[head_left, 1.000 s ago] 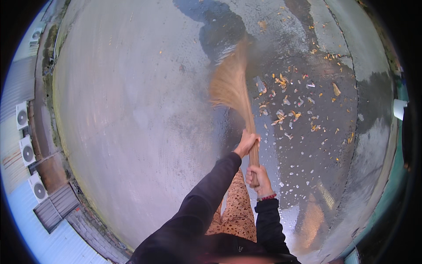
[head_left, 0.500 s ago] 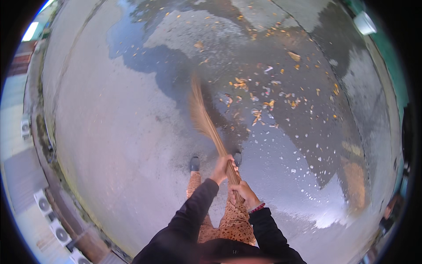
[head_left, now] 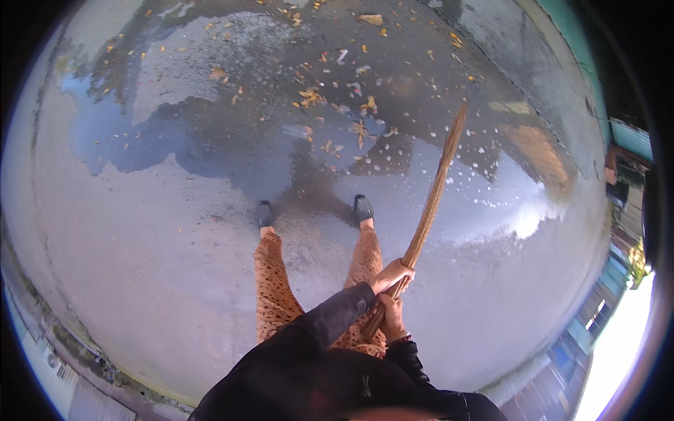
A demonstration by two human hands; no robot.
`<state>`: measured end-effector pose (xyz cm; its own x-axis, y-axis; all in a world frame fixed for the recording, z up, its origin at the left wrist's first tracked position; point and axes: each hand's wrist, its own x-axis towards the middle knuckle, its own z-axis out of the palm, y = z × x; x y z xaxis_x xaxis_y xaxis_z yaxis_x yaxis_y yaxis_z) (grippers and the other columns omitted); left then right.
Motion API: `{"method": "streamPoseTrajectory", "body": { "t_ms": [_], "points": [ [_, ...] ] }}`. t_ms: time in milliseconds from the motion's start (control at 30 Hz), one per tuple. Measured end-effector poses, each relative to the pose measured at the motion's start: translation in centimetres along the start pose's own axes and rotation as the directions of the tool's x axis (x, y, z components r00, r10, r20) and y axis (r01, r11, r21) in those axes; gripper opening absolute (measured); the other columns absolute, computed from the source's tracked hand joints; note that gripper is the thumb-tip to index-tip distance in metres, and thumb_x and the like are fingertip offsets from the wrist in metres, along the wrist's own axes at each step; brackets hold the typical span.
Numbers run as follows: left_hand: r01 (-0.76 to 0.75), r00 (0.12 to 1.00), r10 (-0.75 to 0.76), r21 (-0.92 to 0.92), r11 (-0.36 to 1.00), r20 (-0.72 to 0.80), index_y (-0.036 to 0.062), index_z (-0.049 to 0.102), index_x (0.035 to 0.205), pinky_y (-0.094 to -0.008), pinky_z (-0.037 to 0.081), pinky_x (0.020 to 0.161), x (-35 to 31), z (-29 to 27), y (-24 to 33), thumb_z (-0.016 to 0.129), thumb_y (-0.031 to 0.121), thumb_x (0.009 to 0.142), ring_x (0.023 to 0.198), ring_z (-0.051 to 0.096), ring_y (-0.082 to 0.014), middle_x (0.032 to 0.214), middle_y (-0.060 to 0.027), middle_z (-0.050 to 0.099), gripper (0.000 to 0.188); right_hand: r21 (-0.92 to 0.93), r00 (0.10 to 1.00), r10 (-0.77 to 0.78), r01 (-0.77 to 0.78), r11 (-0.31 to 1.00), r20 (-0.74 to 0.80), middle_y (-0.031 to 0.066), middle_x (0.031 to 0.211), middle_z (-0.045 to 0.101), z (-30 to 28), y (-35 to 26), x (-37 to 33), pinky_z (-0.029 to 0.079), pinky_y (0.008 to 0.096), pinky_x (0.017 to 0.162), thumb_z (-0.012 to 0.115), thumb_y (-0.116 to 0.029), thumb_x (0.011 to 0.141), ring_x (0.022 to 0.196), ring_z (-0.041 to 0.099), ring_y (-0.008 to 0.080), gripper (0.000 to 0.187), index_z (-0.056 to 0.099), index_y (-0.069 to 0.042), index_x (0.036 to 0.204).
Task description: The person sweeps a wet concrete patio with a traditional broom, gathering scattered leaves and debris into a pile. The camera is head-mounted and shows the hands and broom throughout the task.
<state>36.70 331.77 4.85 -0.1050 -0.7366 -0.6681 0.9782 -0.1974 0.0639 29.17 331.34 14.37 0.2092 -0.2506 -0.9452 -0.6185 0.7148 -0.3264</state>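
Observation:
A long stick broom (head_left: 433, 200) of bundled thin brown twigs slants up and to the right from my body. My left hand (head_left: 394, 276) is wrapped round its handle part way up. Just below, nearer my body, my right hand (head_left: 392, 314) grips the same bundle close to its butt end. The broom's tip reaches over wet ground (head_left: 421, 158) to the right of the scattered leaves; whether it touches the ground I cannot tell. Yellow leaves (head_left: 309, 97) and small pale bits of litter lie in the shallow water ahead of my feet.
My dark shoes (head_left: 363, 207) stand apart at the edge of a puddle (head_left: 140, 144) on the concrete. A crack runs along the far right, near a green wall (head_left: 593, 84). Low structures (head_left: 562, 358) line the right rim, and a kerb (head_left: 91, 358) the lower left.
The broom has swung from pointing up-left to pointing up-right, both hands still round it. My view has turned right, and my feet stand wider apart.

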Motion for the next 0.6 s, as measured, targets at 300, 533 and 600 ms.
{"method": "streamPoseTrajectory", "body": {
  "t_ms": [300, 533, 600],
  "points": [
    [-0.009, 0.964, -0.070, -0.296, 0.955, -0.255, 0.0035, 0.052, 0.086, -0.0205, 0.044, 0.048, -21.2, -27.1, 0.8, 0.058, 0.007, 0.084, 0.052, 0.048, -0.0073, 0.066, 0.0015, 0.050, 0.008, -0.181, 0.949, 0.233, -0.196, 0.964, 0.213, 0.0108, 0.074, 0.060, 25.2, 16.2, 1.5, 0.054, 0.0304, 0.050, 0.058, -0.004, 0.084, 0.056, 0.063, 0.0193, 0.019, 0.054, 0.007, 0.098],
    [-0.565, 0.706, 0.370, -0.165, 0.809, -0.605, 0.0038, 0.050, 0.104, -0.0233, 0.044, 0.053, -28.6, -34.5, 12.9, 0.056, 0.008, 0.081, 0.059, 0.047, -0.0086, 0.075, -0.0008, 0.049, 0.024, -0.257, 0.667, 0.202, -0.016, 0.966, 0.717, 0.0092, 0.064, 0.059, 36.5, 11.4, 7.5, 0.050, 0.0309, 0.042, 0.063, -0.010, 0.073, 0.046, 0.059, 0.0172, 0.015, 0.055, 0.003, 0.076],
    [-0.584, 0.643, 0.437, -0.034, 0.811, -0.629, 0.0051, 0.049, 0.091, -0.0253, 0.046, 0.052, -26.2, -31.0, 12.9, 0.057, 0.008, 0.079, 0.056, 0.048, -0.0101, 0.069, -0.0013, 0.048, 0.015, -0.195, 0.677, 0.192, -0.073, 0.978, 0.710, 0.0077, 0.064, 0.057, 31.8, 9.5, 7.2, 0.048, 0.0295, 0.041, 0.066, -0.011, 0.072, 0.045, 0.056, 0.0152, 0.023, 0.053, 0.002, 0.086]
  ]
}}
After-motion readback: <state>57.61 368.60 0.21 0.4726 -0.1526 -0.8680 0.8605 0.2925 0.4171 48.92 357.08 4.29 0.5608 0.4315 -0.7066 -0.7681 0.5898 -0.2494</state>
